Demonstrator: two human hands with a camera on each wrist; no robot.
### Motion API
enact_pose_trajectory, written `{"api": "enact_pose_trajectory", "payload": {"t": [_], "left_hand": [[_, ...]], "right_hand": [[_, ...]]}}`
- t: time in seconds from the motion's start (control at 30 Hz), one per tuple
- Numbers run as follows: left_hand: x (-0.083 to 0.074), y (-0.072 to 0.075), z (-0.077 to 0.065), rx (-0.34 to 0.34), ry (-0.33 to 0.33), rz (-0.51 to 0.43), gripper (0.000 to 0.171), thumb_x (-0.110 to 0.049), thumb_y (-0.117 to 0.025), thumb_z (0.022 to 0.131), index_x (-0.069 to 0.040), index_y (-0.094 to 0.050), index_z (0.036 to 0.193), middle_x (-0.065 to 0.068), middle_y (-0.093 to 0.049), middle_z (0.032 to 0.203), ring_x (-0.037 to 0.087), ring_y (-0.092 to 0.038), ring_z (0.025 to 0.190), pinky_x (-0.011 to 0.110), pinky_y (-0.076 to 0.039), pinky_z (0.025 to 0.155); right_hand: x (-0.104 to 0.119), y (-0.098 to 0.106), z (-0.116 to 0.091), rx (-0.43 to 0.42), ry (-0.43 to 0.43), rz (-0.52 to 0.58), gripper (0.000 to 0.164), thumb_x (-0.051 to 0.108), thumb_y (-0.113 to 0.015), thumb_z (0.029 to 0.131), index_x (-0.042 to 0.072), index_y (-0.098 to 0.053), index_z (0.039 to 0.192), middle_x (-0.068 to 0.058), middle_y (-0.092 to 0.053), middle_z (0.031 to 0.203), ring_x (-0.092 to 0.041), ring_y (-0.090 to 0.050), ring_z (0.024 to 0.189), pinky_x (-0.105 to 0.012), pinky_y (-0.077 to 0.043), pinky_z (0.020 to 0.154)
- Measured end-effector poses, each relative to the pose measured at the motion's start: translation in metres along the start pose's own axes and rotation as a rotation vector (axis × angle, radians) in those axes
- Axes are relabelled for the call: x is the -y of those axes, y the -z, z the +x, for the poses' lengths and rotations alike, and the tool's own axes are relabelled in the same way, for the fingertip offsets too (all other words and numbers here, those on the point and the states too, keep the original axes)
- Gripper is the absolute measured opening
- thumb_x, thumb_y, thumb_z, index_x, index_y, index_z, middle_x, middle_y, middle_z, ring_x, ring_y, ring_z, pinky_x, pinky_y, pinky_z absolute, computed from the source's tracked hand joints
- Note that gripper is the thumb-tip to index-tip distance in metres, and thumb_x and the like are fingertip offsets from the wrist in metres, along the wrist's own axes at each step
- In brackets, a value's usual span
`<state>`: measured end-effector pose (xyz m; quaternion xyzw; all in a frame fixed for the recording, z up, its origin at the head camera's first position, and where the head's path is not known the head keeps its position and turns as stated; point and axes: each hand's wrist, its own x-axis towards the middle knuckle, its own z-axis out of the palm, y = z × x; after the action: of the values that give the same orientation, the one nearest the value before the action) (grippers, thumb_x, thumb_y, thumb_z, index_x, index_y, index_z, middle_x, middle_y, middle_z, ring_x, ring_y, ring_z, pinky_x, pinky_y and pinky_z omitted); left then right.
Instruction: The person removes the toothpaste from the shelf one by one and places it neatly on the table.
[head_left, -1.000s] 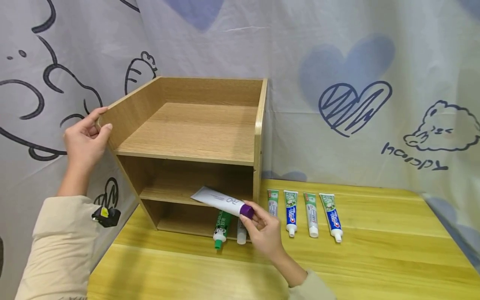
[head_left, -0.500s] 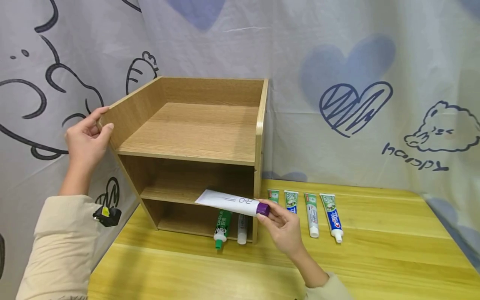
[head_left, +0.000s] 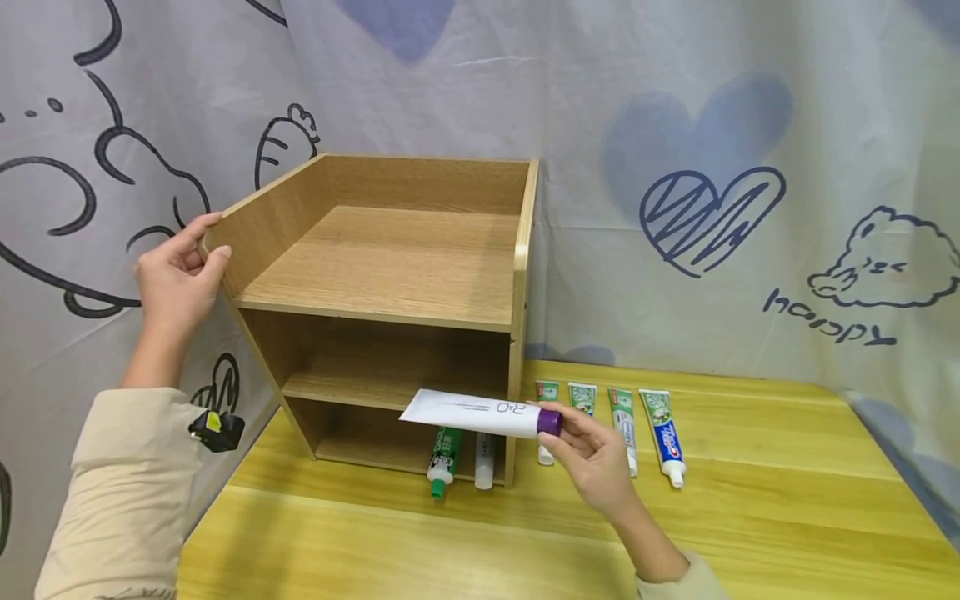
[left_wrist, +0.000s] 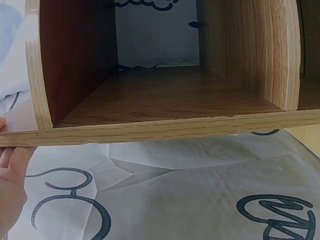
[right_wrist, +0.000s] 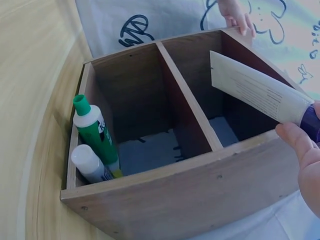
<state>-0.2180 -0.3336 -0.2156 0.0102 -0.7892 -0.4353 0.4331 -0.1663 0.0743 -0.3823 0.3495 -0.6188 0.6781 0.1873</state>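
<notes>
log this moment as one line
left grip: on cabinet side | right grip: holds white tube, capped end | green tube: on bottom shelf

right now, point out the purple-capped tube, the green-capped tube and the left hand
Purple-capped tube (head_left: 474,414): head view, white body.
Green-capped tube (right_wrist: 95,136): right wrist view, green body.
Left hand (head_left: 176,287): head view, middle of the hand.

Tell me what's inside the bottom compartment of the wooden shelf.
A green toothpaste tube and a grey tube lie side by side at its right end, caps outward. In the head view, the white purple-capped tube hides their far ends.
</notes>
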Motion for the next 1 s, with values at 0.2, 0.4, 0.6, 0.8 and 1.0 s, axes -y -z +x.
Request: {"api": "enact_pose_trajectory", "payload": {"t": [0.2,0.4,0.6,0.8,1.0], "left_hand": [[0.004,-0.001,0.002,0.002,0.016,0.018,0.035,0.0,-0.057,0.081,0.002,-0.063,0.116,-0.025,-0.04,0.048,-0.015,-0.041,0.046,0.003,-0.033,0.043],[0.012,-0.002,0.005,-0.017,0.014,-0.001,0.034,-0.002,-0.058,0.081,-0.008,-0.067,0.113,-0.023,-0.039,0.048,-0.014,-0.041,0.045,0.004,-0.031,0.041],[0.012,-0.002,0.004,-0.021,0.01,-0.015,0.034,-0.002,-0.059,0.08,-0.014,-0.069,0.111,-0.023,-0.042,0.048,-0.015,-0.043,0.044,0.003,-0.033,0.042],[0.011,-0.002,0.004,-0.013,0.043,-0.034,0.035,-0.001,-0.058,0.081,-0.01,-0.067,0.113,-0.031,-0.05,0.053,-0.017,-0.051,0.052,0.0,-0.04,0.048],[0.01,-0.002,0.003,-0.005,0.035,-0.019,0.035,0.0,-0.056,0.081,-0.003,-0.065,0.115,-0.033,-0.05,0.053,-0.018,-0.049,0.051,-0.001,-0.039,0.049]], "right_hand": [[0.005,0.014,-0.002,-0.004,-0.006,0.037,0.031,-0.022,-0.054,0.077,-0.022,-0.053,0.108,0.007,-0.065,0.11,-0.006,-0.065,0.096,-0.02,-0.054,0.074],[0.013,0.027,-0.005,0.027,-0.005,0.026,0.034,-0.022,-0.052,0.078,-0.018,-0.055,0.112,0.005,-0.065,0.114,-0.007,-0.065,0.099,-0.02,-0.053,0.076],[0.019,0.041,-0.009,0.028,0.006,0.067,0.039,-0.024,-0.051,0.077,-0.012,-0.058,0.113,0.0,-0.066,0.113,-0.009,-0.066,0.097,-0.021,-0.054,0.074],[0.023,0.056,-0.018,0.016,-0.015,0.104,0.045,-0.026,-0.048,0.077,-0.008,-0.058,0.117,-0.002,-0.066,0.115,-0.01,-0.066,0.097,-0.02,-0.054,0.073],[0.029,0.07,-0.026,0.021,-0.026,0.085,0.044,-0.027,-0.047,0.078,-0.009,-0.057,0.117,-0.004,-0.065,0.116,-0.012,-0.067,0.097,-0.022,-0.055,0.07]]}}
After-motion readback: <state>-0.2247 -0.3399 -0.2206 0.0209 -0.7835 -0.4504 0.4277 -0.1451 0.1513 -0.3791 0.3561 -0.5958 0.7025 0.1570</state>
